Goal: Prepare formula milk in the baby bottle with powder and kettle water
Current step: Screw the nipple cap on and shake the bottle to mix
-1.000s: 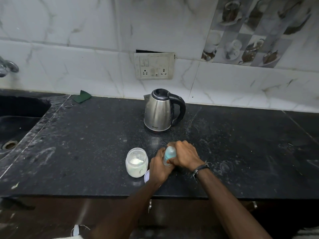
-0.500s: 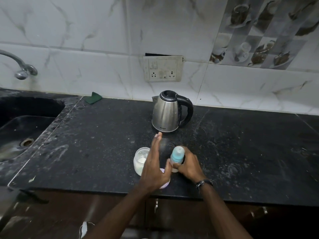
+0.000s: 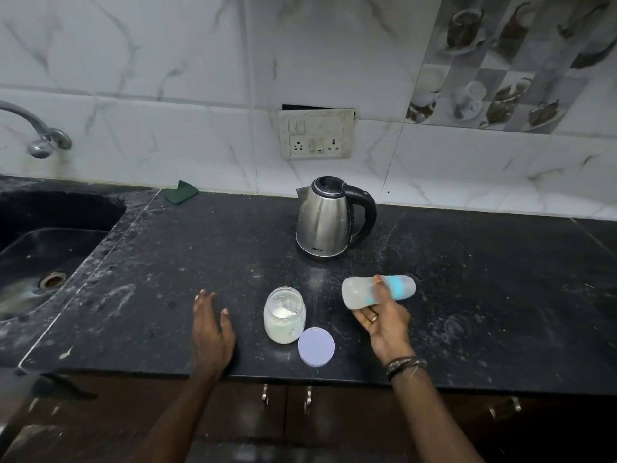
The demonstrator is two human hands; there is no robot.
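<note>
Left hand [image 3: 212,329]: flat over the surface [image 3: 467,312] near its front edge, fingers straight and spread, holding nothing; I judge it is free to steady the jar or take the bottle's cap.
Sink [image 3: 50,255]: sunk into the surface's left end, tap [image 3: 40,138] above it.
Green cloth [image 3: 180,192]: at the back edge, against the wall.
Powder jar [image 3: 284,315]: upright and uncovered near the front edge, between the 2 hands, white powder inside; open, I judge, so powder can be taken out.
Jar lid [image 3: 316,346]: flat on the surface, just beside the jar's front right.
Kettle [image 3: 329,222]: upright toward the back edge, handle to the right, well behind both hands.
Baby bottle [image 3: 379,291]: on its side in the air, blue collar and cap pointing right, clear base toward the jar; looks empty.
Right hand [image 3: 384,320]: palm up, fingers and thumb curled round the bottle's middle, probably tilted to check or uncap it.
</note>
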